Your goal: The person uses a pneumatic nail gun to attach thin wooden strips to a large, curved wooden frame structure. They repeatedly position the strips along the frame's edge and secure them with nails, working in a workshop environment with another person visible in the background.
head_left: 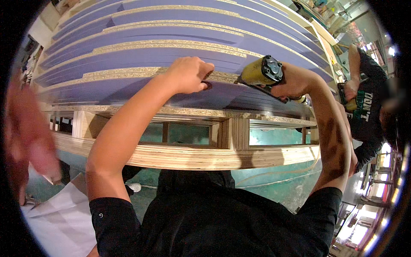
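Observation:
In my right hand (293,81) is a yellow and black pneumatic nail gun (260,70). Its nose points left, close to a particle-board strip (220,76) on the blue-faced panel (188,99). My left hand (190,75) is over the same strip, a short way left of the gun. Its fingers are curled closed around something small and dark that I cannot make out. More particle-board strips (171,45) run across the panels beyond, with blue faces (141,55) showing between them.
Nearest me, a layered plywood rail (192,157) with upright blocks (239,133) forms an open frame. At right stands another person (364,94) holding a tool. A blurred reddish shape (30,137) is at far left, above a white sheet (64,222). A thin hose (274,173) crosses the green floor.

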Demonstrator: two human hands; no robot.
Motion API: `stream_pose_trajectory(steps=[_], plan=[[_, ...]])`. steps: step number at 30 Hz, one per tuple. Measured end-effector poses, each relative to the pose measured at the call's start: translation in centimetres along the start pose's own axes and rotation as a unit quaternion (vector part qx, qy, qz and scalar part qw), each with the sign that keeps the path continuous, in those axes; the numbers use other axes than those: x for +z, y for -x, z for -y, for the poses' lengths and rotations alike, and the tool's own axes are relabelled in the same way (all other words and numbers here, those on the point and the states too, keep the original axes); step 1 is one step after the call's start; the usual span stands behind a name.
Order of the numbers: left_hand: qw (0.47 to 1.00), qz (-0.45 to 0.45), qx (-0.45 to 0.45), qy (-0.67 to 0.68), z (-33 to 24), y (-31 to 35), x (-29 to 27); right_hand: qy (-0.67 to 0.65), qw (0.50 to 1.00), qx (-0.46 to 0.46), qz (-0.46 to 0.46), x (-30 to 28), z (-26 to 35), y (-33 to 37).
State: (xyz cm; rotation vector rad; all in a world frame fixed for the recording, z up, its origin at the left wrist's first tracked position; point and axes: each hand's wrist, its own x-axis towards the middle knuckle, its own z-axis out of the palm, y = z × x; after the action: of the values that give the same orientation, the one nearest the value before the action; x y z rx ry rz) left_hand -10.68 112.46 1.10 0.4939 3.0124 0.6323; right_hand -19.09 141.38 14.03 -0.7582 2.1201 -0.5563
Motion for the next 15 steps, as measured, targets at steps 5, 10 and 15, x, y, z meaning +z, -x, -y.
stream_pose_trajectory(steps=[5,10,15], plan=[[0.999,-0.031,0.02,-0.009,0.6,0.0,0.5,0.017,0.999,0.013,0.039,-1.1,-0.8,-1.5],[1.0,0.0,0.003,-0.022,-0.9,-0.4,0.2,0.033,0.998,0.034,0.043,-1.7,-1.2,-0.5],[0.999,0.017,-0.021,-0.019,0.1,0.8,-0.3,0.057,0.995,0.013,0.076,-1.7,-1.2,-2.7]])
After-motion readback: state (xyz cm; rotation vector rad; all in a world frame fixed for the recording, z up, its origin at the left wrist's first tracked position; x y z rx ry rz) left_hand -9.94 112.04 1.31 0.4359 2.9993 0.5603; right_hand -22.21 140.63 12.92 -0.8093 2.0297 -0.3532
